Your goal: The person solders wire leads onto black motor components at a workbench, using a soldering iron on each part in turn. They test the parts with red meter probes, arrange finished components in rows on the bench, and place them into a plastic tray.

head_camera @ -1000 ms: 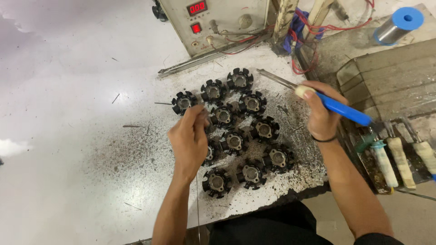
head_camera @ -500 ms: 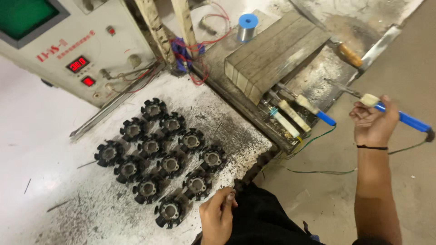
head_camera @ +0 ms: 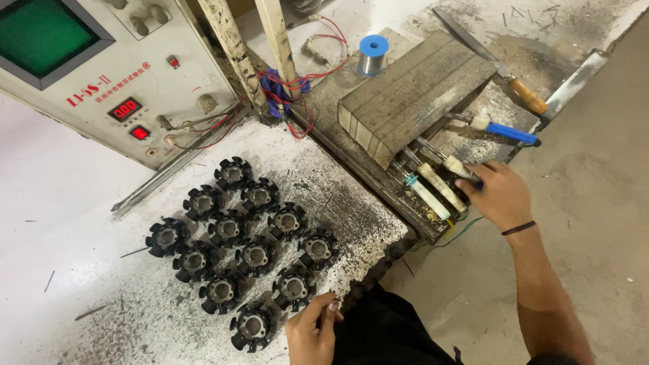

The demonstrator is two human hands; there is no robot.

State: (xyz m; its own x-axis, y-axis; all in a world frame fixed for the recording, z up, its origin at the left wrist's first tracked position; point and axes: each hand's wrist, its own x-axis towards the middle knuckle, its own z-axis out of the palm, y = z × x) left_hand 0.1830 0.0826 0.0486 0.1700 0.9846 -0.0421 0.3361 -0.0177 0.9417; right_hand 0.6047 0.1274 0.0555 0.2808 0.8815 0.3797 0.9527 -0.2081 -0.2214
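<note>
Crowding the bench's (head_camera: 101, 203) front edge, stators (head_camera: 243, 247) leave bare top behind; left hand (head_camera: 312, 332) pinches thin wire there, right hand (head_camera: 499, 192) closed round an iron (head_camera: 451, 167) at the rack (head_camera: 433, 203).

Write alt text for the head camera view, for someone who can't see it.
Seen from above, a person's right hand grips a soldering iron resting in a metal stand, while the left hand pinches a thin wire beside a cluster of black round stator parts on a gritty white bench. A test instrument stands behind.
</note>
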